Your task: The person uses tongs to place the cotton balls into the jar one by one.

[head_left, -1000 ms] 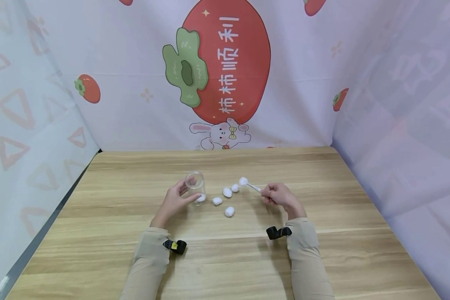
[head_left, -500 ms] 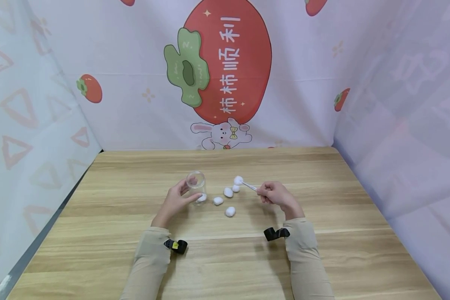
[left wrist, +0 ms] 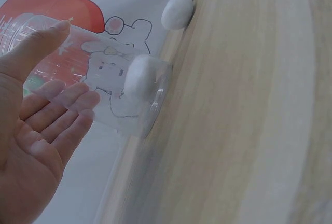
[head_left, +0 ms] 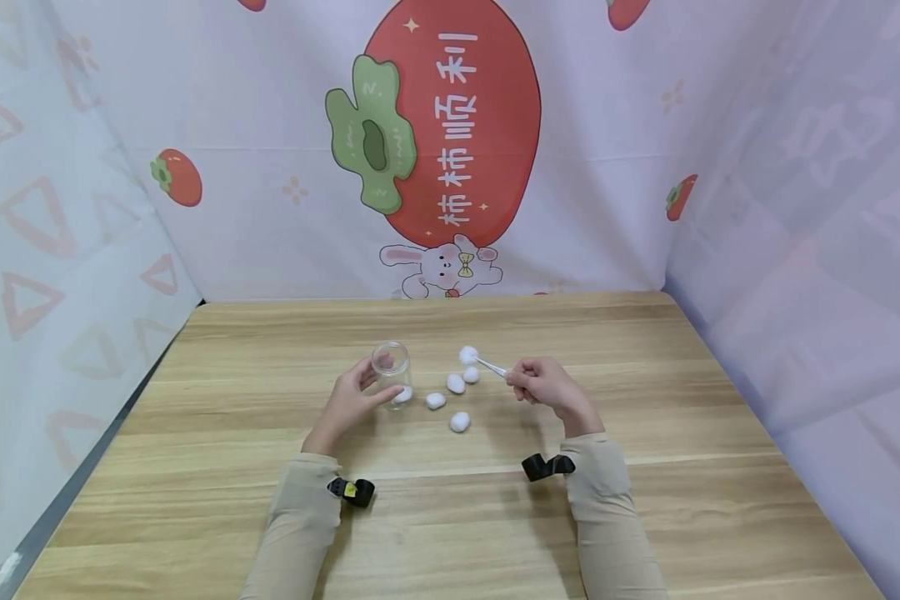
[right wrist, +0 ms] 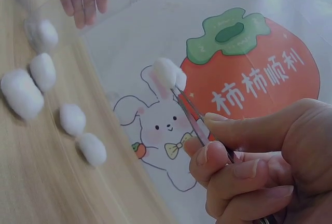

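My left hand [head_left: 351, 402] steadies a clear jar [head_left: 396, 379], its thumb on the near side and its fingers behind. The jar stands upright on the table, and one white cotton ball [left wrist: 140, 79] lies at its bottom. Metal tweezers [right wrist: 189, 111] are pinched between the thumb and fingers of my right hand [head_left: 543, 383]. Their tips grip another cotton ball [right wrist: 167, 72], raised above the table in the right wrist view. Several loose cotton balls [head_left: 460, 422] lie on the table between the jar and my right hand.
The wooden table [head_left: 450, 533] fills the lower part of the head view. A white cloth [head_left: 270, 225] printed with persimmons and a rabbit hangs behind it, with pale cloths on both sides. Each wrist carries a black camera [head_left: 543, 467].
My right hand has moved left and slightly farther from me, carrying the tweezers and their cotton ball toward the jar. My left hand and the jar have stayed in place.
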Tool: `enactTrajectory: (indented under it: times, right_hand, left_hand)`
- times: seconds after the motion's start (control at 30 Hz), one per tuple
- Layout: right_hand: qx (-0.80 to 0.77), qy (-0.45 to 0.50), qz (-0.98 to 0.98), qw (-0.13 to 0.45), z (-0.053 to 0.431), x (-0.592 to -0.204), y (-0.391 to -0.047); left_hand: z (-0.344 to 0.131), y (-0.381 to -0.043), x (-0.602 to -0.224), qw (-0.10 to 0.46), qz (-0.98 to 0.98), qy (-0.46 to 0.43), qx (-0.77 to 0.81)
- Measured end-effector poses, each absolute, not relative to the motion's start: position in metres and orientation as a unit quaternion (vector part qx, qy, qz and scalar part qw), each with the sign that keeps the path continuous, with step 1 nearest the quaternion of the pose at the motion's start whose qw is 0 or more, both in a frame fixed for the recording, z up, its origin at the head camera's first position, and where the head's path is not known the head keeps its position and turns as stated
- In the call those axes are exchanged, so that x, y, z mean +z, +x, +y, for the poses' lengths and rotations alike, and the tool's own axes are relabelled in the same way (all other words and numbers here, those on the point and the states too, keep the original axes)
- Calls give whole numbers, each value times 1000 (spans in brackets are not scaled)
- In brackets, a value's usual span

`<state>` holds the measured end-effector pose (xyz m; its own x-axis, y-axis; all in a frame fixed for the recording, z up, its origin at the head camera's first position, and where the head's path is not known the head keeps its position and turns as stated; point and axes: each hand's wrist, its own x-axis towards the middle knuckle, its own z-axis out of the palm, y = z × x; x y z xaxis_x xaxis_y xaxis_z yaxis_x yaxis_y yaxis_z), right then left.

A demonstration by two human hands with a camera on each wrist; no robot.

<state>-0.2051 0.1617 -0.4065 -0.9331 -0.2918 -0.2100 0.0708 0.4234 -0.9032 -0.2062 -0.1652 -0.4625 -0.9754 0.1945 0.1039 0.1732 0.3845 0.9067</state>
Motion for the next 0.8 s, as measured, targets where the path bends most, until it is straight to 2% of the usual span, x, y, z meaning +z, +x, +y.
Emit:
enactTrajectory:
  times: [0.8]
  right_hand:
    - [-533, -71, 825, 177, 141, -394, -205]
  left_hand:
    - [-166, -206, -461, 13, 829, 107, 549]
